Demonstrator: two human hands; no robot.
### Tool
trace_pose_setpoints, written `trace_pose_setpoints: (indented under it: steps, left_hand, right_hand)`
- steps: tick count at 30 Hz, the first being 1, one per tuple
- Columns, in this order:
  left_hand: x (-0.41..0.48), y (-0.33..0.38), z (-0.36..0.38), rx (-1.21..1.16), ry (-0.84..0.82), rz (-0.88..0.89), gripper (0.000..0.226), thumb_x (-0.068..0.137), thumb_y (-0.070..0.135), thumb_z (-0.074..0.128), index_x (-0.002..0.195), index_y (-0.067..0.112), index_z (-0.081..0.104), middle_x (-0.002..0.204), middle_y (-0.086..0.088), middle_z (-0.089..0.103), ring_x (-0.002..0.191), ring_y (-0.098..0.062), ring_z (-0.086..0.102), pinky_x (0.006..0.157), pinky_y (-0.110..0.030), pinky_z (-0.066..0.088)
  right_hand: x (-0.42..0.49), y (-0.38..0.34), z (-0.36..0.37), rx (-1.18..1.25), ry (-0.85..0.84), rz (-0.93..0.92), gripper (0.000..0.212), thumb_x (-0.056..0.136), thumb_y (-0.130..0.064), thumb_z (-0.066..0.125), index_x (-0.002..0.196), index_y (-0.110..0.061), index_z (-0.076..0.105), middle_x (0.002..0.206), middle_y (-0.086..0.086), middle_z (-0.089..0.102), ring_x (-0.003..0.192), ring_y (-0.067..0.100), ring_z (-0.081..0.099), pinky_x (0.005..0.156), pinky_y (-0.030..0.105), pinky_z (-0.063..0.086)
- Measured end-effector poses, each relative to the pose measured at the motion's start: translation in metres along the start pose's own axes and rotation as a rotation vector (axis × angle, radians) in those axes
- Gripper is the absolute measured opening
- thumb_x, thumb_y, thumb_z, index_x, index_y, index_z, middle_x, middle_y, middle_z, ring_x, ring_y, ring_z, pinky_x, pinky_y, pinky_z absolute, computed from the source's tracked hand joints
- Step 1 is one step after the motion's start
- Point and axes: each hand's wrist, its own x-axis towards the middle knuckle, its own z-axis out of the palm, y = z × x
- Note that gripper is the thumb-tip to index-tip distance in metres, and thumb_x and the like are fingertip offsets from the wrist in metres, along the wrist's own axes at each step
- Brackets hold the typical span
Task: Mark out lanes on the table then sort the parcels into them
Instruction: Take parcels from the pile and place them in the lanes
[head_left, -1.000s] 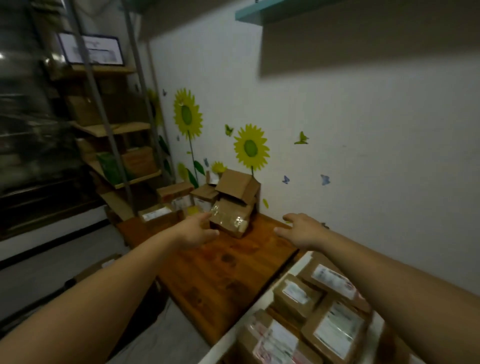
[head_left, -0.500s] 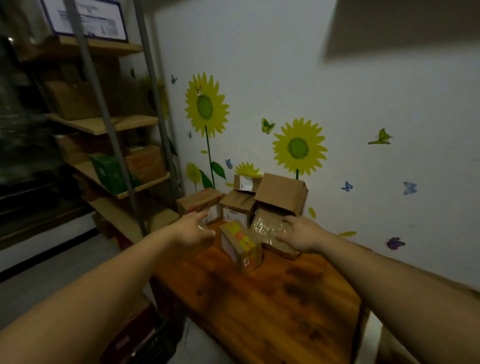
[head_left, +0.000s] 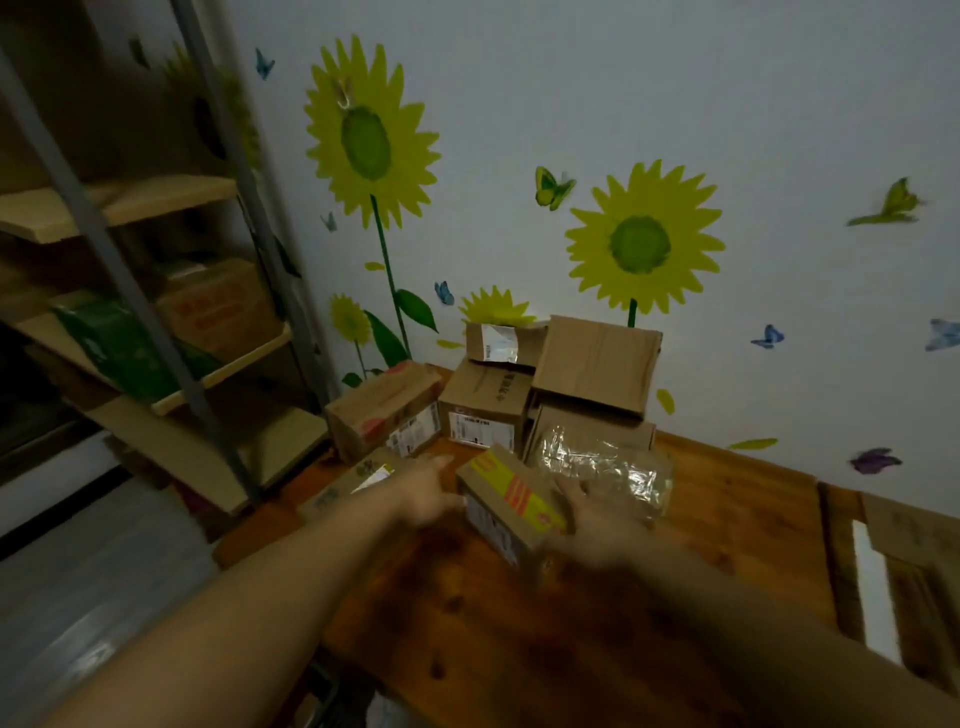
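Note:
A small cardboard parcel with yellow and red tape (head_left: 511, 506) stands on the wooden table (head_left: 519, 634), in front of a pile of parcels by the wall. My left hand (head_left: 428, 493) lies at its left side with fingers straight, the thumb touching the box. On the parcel's right side rests my right hand (head_left: 597, 514), fingers spread, partly over a plastic-wrapped parcel (head_left: 613, 467). Behind are a box with a raised flap (head_left: 597, 369), a labelled box (head_left: 488, 408), a small box on top (head_left: 501, 340), a red-printed box (head_left: 384, 410) and a flat parcel (head_left: 348, 483) under my left wrist.
A metal shelf rack (head_left: 156, 332) with boxes and a green bag stands left of the table. The sunflower wall runs right behind the pile. More cardboard and a white strip (head_left: 872, 587) lie at the table's right end. Bare wood lies in front of the pile.
The view has closed in on the pile. My right hand has come off the plastic-wrapped parcel to the taped parcel's right side; my left hand has reached its left side.

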Motion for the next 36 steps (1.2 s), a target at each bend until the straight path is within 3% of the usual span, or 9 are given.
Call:
trace_pose_setpoints:
  steps: [3, 8, 12, 16, 22, 25, 27, 30, 36]
  left_hand:
    - [0.042, -0.013, 0.013, 0.066, -0.038, 0.048, 0.084, 0.082, 0.029, 0.07, 0.149, 0.02, 0.019, 0.154, -0.012, 0.024, 0.14, -0.03, 0.027, 0.113, -0.041, 0.028]
    - [0.092, -0.021, 0.029, -0.072, -0.107, 0.076, 0.103, 0.081, 0.021, 0.071, 0.151, 0.02, -0.005, 0.159, -0.01, 0.005, 0.144, -0.03, 0.016, 0.115, -0.04, 0.024]
    - [0.114, -0.023, 0.033, -0.21, -0.138, 0.198, 0.093, 0.083, 0.018, 0.071, 0.151, 0.018, 0.008, 0.15, -0.01, 0.03, 0.133, -0.025, 0.036, 0.106, -0.033, 0.035]
    - [0.128, -0.027, 0.006, -0.548, -0.13, 0.18, 0.093, 0.077, 0.014, 0.076, 0.148, 0.021, 0.017, 0.137, -0.005, 0.045, 0.12, -0.024, 0.05, 0.093, -0.035, 0.049]
    - [0.113, -0.019, -0.067, -1.036, -0.228, 0.198, 0.054, 0.09, 0.007, 0.057, 0.136, 0.016, 0.031, 0.115, -0.015, 0.06, 0.086, -0.03, 0.067, 0.071, -0.044, 0.056]
    - [0.096, -0.011, -0.093, -1.135, -0.198, 0.32, 0.035, 0.092, 0.006, 0.052, 0.121, 0.018, 0.037, 0.119, -0.016, 0.059, 0.086, -0.026, 0.065, 0.073, -0.04, 0.054]
    - [0.085, -0.007, -0.103, -1.19, -0.177, 0.398, 0.044, 0.092, 0.006, 0.052, 0.126, 0.028, 0.034, 0.117, -0.011, 0.061, 0.094, -0.028, 0.065, 0.076, -0.041, 0.054]
    - [0.07, -0.005, -0.108, -1.246, -0.232, 0.505, 0.056, 0.092, 0.002, 0.048, 0.138, 0.031, 0.034, 0.119, -0.004, 0.064, 0.1, -0.027, 0.066, 0.078, -0.042, 0.056]
    - [0.044, 0.004, -0.087, -1.214, -0.417, 0.49, 0.052, 0.091, 0.0, 0.049, 0.132, 0.029, 0.037, 0.12, -0.007, 0.062, 0.107, -0.033, 0.06, 0.086, -0.056, 0.05]
  right_hand:
    - [0.025, 0.003, 0.03, 0.077, -0.048, 0.044, 0.11, 0.075, -0.062, 0.067, 0.152, -0.032, -0.005, 0.16, 0.008, -0.009, 0.146, 0.034, 0.009, 0.115, 0.048, 0.026]
    - [0.047, 0.009, 0.069, 0.083, 0.016, 0.1, 0.104, 0.077, -0.058, 0.067, 0.151, -0.034, -0.002, 0.158, 0.007, -0.021, 0.146, 0.036, 0.002, 0.114, 0.048, 0.028]
    - [0.052, 0.009, 0.064, 0.272, 0.148, 0.112, 0.093, 0.074, -0.047, 0.072, 0.149, -0.031, 0.019, 0.155, 0.003, 0.005, 0.138, 0.031, 0.023, 0.108, 0.041, 0.038]
    - [0.049, 0.004, 0.021, 0.646, 0.309, 0.126, 0.069, 0.076, -0.023, 0.075, 0.137, -0.03, 0.042, 0.131, 0.0, 0.036, 0.117, 0.019, 0.045, 0.08, 0.023, 0.052]
    - [0.031, -0.045, -0.04, 1.209, 0.668, 0.153, 0.052, 0.089, -0.023, 0.063, 0.135, -0.028, 0.041, 0.119, -0.006, 0.052, 0.101, 0.011, 0.057, 0.076, 0.028, 0.05]
    - [0.022, -0.073, -0.058, 1.187, 0.963, 0.268, 0.039, 0.087, -0.046, 0.061, 0.117, -0.021, 0.054, 0.112, -0.002, 0.061, 0.096, 0.013, 0.062, 0.083, 0.036, 0.053]
    - [0.012, -0.088, -0.06, 1.181, 0.914, 0.225, 0.039, 0.086, -0.051, 0.06, 0.116, -0.027, 0.058, 0.117, 0.002, 0.063, 0.102, 0.018, 0.063, 0.09, 0.044, 0.052]
    - [-0.012, -0.105, -0.057, 1.255, 0.762, 0.096, 0.045, 0.092, -0.036, 0.058, 0.133, -0.036, 0.041, 0.12, -0.004, 0.058, 0.103, 0.013, 0.06, 0.08, 0.034, 0.051]
    - [-0.06, -0.107, -0.048, 1.179, 1.038, 0.194, 0.05, 0.087, -0.04, 0.063, 0.132, -0.031, 0.044, 0.122, 0.003, 0.059, 0.095, 0.015, 0.066, 0.072, 0.03, 0.055]
